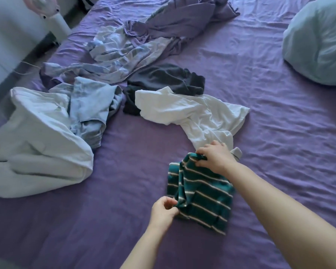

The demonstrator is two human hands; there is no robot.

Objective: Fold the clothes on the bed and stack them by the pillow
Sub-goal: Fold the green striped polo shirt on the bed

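Both hands pinch the striped shirt (202,193): left hand (163,210) at 6 o'clock, right hand (215,158) at 12. Uneven pulling could skew the fold

Dim, bluish daylight. Wrinkled purple sheet (260,133) across bed. White cabinet (6,32) at left edge; strip of floor (0,105) beside it.

dim, cool, even daylight, soft faint shadows, slight overall blur, wide-angle bending toward the edges
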